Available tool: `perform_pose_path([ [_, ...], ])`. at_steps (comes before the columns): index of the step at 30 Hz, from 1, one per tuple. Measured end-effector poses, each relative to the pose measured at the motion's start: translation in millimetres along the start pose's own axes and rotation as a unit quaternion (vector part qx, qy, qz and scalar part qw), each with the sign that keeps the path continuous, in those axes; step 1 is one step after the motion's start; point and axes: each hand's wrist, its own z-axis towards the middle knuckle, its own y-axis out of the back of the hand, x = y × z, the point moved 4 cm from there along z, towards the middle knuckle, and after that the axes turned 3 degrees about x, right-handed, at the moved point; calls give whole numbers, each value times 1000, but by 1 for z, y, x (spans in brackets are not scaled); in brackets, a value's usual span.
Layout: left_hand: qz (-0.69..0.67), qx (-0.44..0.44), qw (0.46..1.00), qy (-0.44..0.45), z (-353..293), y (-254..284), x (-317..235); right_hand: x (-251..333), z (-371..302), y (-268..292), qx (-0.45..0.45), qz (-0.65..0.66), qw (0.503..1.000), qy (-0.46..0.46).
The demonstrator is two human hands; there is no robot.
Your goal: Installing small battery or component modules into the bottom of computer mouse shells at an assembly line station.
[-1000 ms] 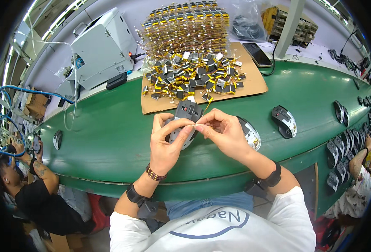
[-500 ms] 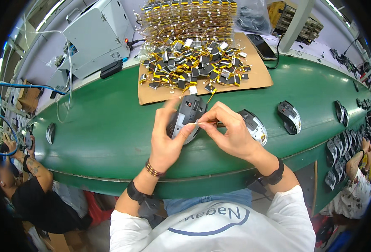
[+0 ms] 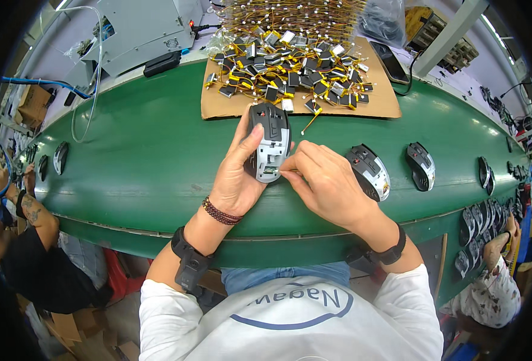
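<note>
My left hand (image 3: 240, 163) is closed around a grey and black computer mouse (image 3: 269, 141), thumb lying across its side. The open compartment at the mouse's near end faces up and shows a bit of green circuit board. My right hand (image 3: 323, 180) pinches with thumb and index finger at the compartment's right edge; whatever sits between those fingertips is too small to make out. Just beyond the hands, a small battery (image 3: 313, 107) with a yellow end trails its wire off the cardboard. A second mouse (image 3: 369, 172) lies to the right of my right hand.
Many wired batteries are heaped on a cardboard sheet (image 3: 374, 109) at the far side of the green work surface (image 3: 157, 174). Another mouse (image 3: 420, 165) lies further right. A phone (image 3: 390, 62) lies beside the cardboard. Co-workers sit at both sides.
My left hand has taken up the mouse that lay behind it and holds it upright. The two hands no longer meet fingertip to fingertip; my right fingers are now at the mouse's near end.
</note>
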Motion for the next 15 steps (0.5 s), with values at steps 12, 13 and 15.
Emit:
perform_pose_path([
  [12,28,3,999,-37,0,4,8,1,0,-9,-5,-25,1000,19],
  [13,28,3,999,-37,0,3,8,1,0,-9,-5,-23,1000,16],
  [15,26,3,999,-38,-1,3,8,1,0,-9,-5,-19,1000,13],
])
